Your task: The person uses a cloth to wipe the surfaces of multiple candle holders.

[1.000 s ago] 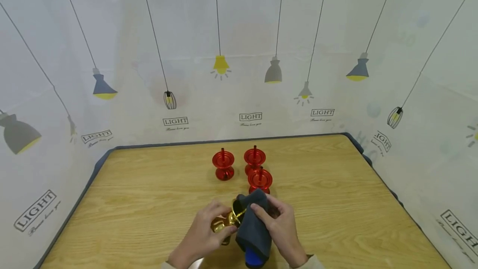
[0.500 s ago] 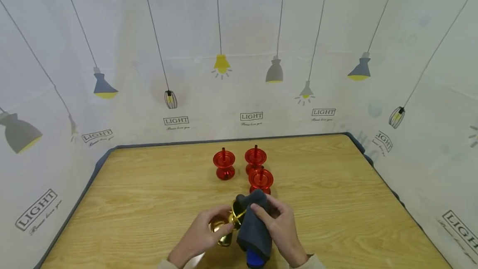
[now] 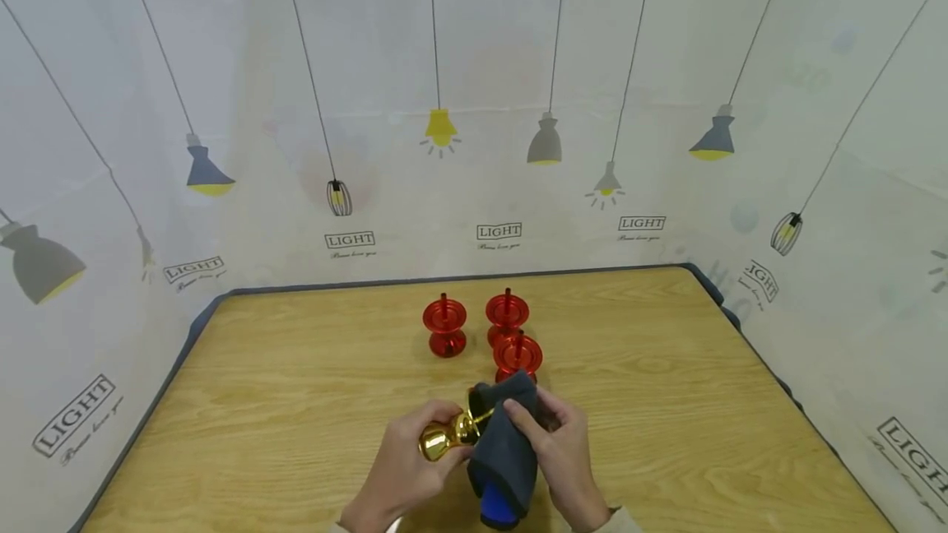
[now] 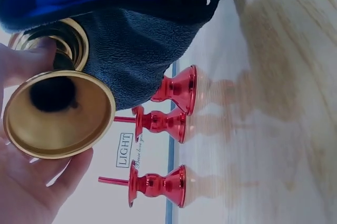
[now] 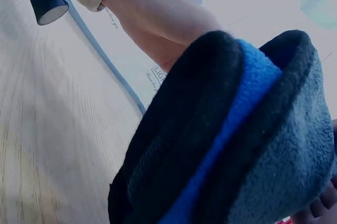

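Observation:
My left hand (image 3: pixel 403 463) grips a shiny gold candle holder (image 3: pixel 437 439) by its stem and base, tilted sideways with its dish toward the right. The hollow base of this candle holder (image 4: pixel 79 134) faces the camera in the left wrist view. A folded dark grey cloth (image 3: pixel 505 451) with a blue inner side is pinched in my right hand (image 3: pixel 566 455). The cloth lies against the gold dish and covers part of it and of its spike. In the right wrist view the cloth (image 5: pixel 284 155) hides most of the right fingers.
Beyond the hands, three red candle holders stand upright on the wooden table (image 3: pixel 296 385): one on the left (image 3: pixel 445 317), one at the back right (image 3: pixel 507 312) and one nearer the cloth (image 3: pixel 518 359). A lamp-patterned white curtain (image 3: pixel 415 204) surrounds the table.
The gold candle holder has turned in my left hand, so its base now points more to the left. The cloth has shifted slightly against the dish. The red candle holders stay put.

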`<state>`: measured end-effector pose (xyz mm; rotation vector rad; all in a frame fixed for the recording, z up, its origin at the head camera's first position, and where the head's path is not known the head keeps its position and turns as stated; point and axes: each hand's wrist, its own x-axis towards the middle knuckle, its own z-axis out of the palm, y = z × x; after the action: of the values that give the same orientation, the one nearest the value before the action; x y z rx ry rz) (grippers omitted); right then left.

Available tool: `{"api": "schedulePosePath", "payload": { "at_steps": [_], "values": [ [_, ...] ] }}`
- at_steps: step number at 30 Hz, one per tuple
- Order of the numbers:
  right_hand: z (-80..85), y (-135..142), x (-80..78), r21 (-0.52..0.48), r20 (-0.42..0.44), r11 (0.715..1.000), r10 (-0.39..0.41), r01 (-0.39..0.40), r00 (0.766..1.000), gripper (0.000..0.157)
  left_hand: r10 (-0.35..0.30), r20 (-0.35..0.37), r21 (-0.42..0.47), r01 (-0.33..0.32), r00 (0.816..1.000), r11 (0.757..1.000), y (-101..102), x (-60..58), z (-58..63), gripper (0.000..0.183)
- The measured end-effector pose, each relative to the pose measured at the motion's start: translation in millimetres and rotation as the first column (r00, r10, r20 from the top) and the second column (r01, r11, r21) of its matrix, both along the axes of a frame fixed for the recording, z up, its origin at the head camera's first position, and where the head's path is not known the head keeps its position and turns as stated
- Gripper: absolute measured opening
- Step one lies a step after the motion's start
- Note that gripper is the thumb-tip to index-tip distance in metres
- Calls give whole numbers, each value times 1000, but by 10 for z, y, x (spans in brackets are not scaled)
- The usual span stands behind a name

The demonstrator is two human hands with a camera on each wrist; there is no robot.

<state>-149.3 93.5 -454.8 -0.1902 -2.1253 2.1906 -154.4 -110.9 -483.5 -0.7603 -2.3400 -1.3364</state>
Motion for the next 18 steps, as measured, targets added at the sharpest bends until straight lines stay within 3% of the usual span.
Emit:
{"api": "schedulePosePath", "payload": {
  "at_steps": [4, 8, 11, 15, 17, 18],
  "values": [
    [-17, -8, -7, 8, -3, 1000, 9, -9, 1000, 42, -40, 90, 17, 38, 995, 999, -55, -13, 11, 36],
    [-33, -21, -17, 6, -20, 1000, 23, -23, 1000, 39, -80, 199, 36, 74, 977, 997, -125, -31, 46, 27],
    [-35, -32, -28, 3, -37, 999, 37, -37, 999, 37, -137, 302, 67, 122, 943, 990, -185, -63, 76, 23],
    [-30, -56, -49, 15, -47, 998, 61, -60, 997, 36, -241, 427, 152, 193, 872, 969, -258, -110, 88, 29],
    [-22, -68, -57, 19, -41, 998, 66, -66, 997, 35, -268, 440, 186, 206, 857, 961, -277, -117, 70, 32],
    [-19, -75, -60, 18, -38, 998, 67, -67, 997, 35, -268, 436, 190, 203, 859, 961, -279, -113, 59, 33]
  ]
}}
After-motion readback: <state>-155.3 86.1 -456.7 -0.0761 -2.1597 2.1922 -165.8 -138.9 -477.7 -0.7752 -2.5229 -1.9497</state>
